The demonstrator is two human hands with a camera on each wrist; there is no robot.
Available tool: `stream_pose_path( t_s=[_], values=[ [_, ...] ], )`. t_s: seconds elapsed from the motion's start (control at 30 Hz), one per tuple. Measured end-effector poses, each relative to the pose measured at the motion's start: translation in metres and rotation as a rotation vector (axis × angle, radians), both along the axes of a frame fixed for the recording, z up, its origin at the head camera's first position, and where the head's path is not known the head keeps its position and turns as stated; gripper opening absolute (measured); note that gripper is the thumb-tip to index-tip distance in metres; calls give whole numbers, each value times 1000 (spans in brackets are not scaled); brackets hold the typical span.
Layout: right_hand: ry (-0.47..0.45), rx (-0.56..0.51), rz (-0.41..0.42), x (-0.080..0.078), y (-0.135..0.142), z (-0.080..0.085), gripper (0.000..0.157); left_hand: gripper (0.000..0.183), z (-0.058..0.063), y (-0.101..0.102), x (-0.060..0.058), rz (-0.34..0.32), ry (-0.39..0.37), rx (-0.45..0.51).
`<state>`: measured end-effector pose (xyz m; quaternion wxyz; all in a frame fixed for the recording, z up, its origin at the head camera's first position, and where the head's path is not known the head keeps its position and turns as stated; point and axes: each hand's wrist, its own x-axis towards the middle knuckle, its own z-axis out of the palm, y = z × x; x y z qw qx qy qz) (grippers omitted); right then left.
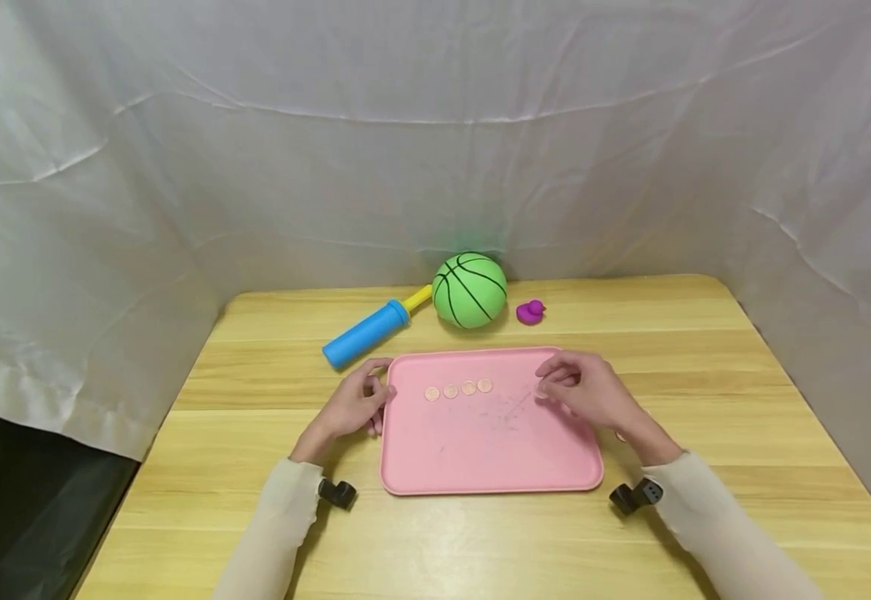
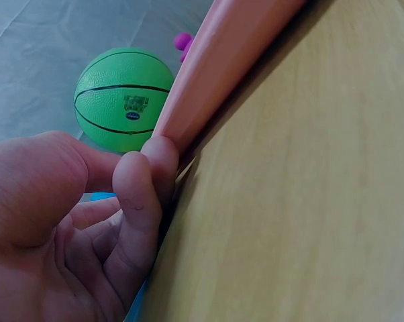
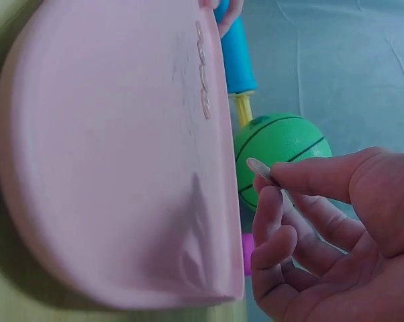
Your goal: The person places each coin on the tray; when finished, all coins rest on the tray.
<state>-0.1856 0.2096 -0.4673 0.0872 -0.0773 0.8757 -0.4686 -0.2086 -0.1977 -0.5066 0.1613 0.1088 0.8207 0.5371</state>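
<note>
My left hand (image 1: 356, 402) holds the left rim of a pink tray (image 1: 473, 467), thumb on the rim and fingers curled beside it. In the left wrist view, the fingertips (image 2: 136, 184) meet right at the tray's corner. Over the tray's right part, my right hand (image 1: 585, 390) pinches a coin (image 3: 259, 168) between thumb and index finger, its face tilted. Several copper-coloured coins (image 1: 451, 392) lie in a row in the tray, left of the right hand. Another round coin-like piece (image 1: 621, 437) shows on the table, partly hidden under the right wrist.
Behind the tray are a green ball (image 1: 469, 290) with black lines, a blue pump (image 1: 366, 335) with a yellow end, and a small purple rubber duck (image 1: 530, 312). The wooden table (image 1: 450, 550) is bounded by pale cloth (image 1: 375, 183) at the back and sides.
</note>
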Motion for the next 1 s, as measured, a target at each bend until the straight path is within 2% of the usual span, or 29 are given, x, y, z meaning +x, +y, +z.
stream_pose_path(
  t_s=[0.73,1.0],
  values=[
    [-157,-98,19,-28,-32,-9,33,52,-1,-4,-1,4,-11,12],
    [-141,-119,24,-36,-40,-14,30,52,-2,-3,-2,-10,-20,28]
  ],
)
